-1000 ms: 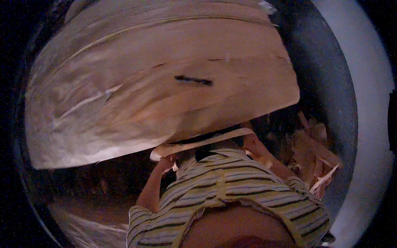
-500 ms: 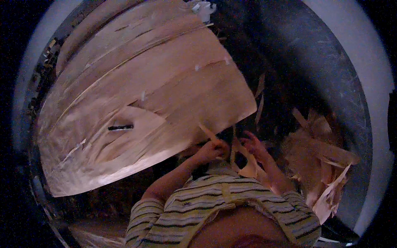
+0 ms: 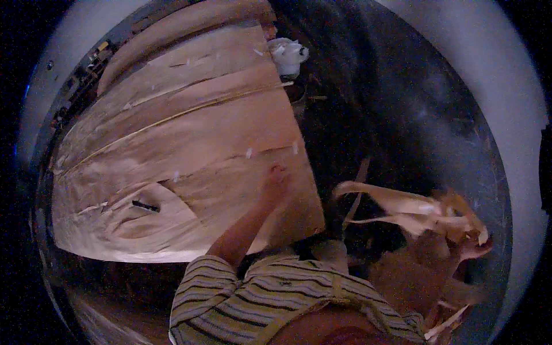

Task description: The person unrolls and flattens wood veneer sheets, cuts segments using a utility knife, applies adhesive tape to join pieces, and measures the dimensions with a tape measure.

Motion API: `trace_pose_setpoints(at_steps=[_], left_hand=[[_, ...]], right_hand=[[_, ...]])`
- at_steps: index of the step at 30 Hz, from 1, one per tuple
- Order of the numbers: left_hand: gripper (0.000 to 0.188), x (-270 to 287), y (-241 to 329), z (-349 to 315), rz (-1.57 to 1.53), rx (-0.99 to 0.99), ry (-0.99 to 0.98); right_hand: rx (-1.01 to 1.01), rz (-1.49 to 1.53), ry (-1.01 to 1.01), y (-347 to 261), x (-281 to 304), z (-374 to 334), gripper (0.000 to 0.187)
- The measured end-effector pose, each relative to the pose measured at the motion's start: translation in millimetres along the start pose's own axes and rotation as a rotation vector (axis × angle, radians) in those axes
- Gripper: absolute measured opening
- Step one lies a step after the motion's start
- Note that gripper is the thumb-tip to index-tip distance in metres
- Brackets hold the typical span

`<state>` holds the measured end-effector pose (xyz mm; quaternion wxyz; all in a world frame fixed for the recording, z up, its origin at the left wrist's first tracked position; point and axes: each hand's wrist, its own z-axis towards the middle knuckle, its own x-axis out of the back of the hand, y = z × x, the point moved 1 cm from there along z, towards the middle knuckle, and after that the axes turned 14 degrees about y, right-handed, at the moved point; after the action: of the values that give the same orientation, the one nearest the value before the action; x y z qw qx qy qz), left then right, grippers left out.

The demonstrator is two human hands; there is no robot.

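A large light-brown sheet, apparently wood veneer (image 3: 230, 126), spans the left and middle, with small white tape pieces along a seam. Over its right part is my left hand (image 3: 278, 174), blurred, seemingly laid on the surface with nothing in it. A short black tool (image 3: 145, 205), its kind unclear, lies on a loose, pointed veneer piece (image 3: 172, 210). Out to the right, my right hand (image 3: 474, 246) is closed on long, curled veneer strips (image 3: 397, 207) whose ends trail toward the middle. Dimness and blur partly hide its fingers.
Below my right arm is a heap of brown veneer scraps (image 3: 402, 276). A narrow strip (image 3: 360, 181) lies on the dark floor. Beyond the sheet's far right corner stands a white bag-like bundle (image 3: 288, 54). A thick rolled edge (image 3: 190, 29) runs along the far side.
My right hand has swung right with the strips, toward the heap. My left hand has let go of its strip and moved up onto the sheet. The view has shifted.
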<state>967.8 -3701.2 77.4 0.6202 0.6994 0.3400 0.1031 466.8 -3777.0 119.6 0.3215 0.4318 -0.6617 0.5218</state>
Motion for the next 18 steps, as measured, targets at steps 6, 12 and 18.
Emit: trace_pose_setpoints(at_steps=[6, 12, 18], left_hand=[[0.017, -70, 9, 12, 1.156, -0.410, 0.430], [0.017, -39, 16, -25, 1.514, -0.562, 0.653], [0.017, -70, 33, -15, 1.524, -0.551, 0.760]], right_hand=[[-0.011, -0.236, -0.081, 109, 58, 108, 0.019], [0.404, -0.214, -0.183, -9, 27, 225, 0.023], [0.613, -0.236, -0.217, -143, 41, 356, 0.039]])
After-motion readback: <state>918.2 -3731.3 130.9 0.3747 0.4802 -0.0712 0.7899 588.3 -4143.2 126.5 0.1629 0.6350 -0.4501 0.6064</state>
